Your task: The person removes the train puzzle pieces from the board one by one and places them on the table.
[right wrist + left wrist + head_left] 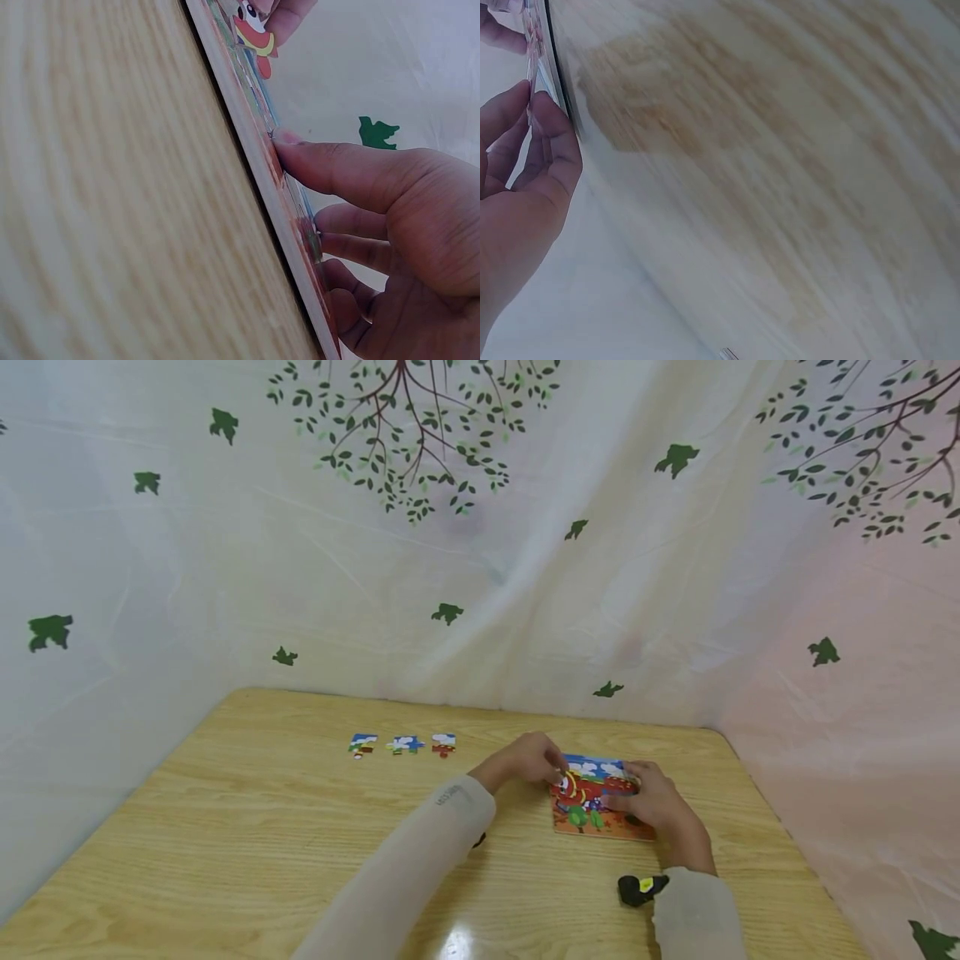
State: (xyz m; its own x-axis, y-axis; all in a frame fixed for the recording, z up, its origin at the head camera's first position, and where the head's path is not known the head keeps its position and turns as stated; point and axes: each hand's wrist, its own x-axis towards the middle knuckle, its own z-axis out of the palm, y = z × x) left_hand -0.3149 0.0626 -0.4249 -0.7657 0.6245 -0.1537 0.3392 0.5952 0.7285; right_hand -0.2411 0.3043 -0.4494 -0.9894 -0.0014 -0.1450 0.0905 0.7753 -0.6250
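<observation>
A picture puzzle board (600, 828) with a red cartoon scene lies flat on the wooden table. At its left side my left hand (531, 758) pinches a puzzle piece (255, 34) between thumb and fingers. This piece shows a cartoon eye with red and yellow, and stands tilted up from the board in the right wrist view. The left wrist view catches the same pinch edge-on at its left border. My right hand (660, 797) rests on the board's right part, thumb reaching over the picture and the fingertips touching its surface.
Three loose puzzle pieces lie in a row at the back left: one (363, 744), a middle one (406, 744) and one with red (443, 744). A hanging white cloth (495, 635) with printed leaves and birds borders the table. A black wrist device (637, 890) sits by the right sleeve.
</observation>
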